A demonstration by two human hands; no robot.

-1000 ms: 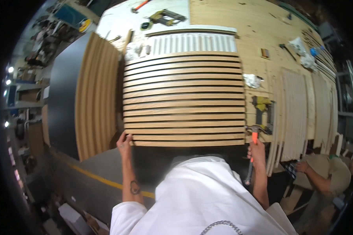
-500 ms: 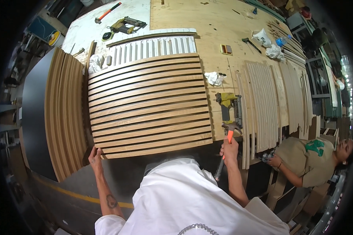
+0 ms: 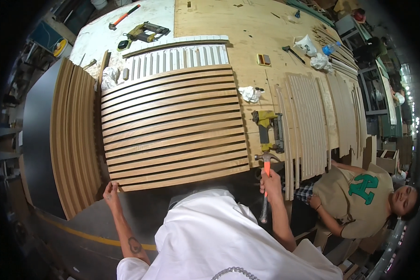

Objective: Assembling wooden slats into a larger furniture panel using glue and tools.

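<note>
Your left hand is at the near left corner of the flat panel of light-brown wooden slats with black gaps, its fingers bent and touching that corner; you cannot tell from here whether they pinch it. The panel lies flat on the broad table, directly in front of you, its slats running left to right.

Your right hand has its fingers wrapped round the claw hammer with an orange and dark handle. You hold it upright in the view, to the right of the panel's near right corner and apart from it, its metal head just beside the near end of the yellow-and-black nail gun on the table.

Beyond the panel's far edge you have a row of narrow white strips, and a crumpled white plastic wrapping lies just right of the panel. On your left stands a stack of brown slatted boards; on your right lie long pale strips, near a co-worker in a tan shirt.
</note>
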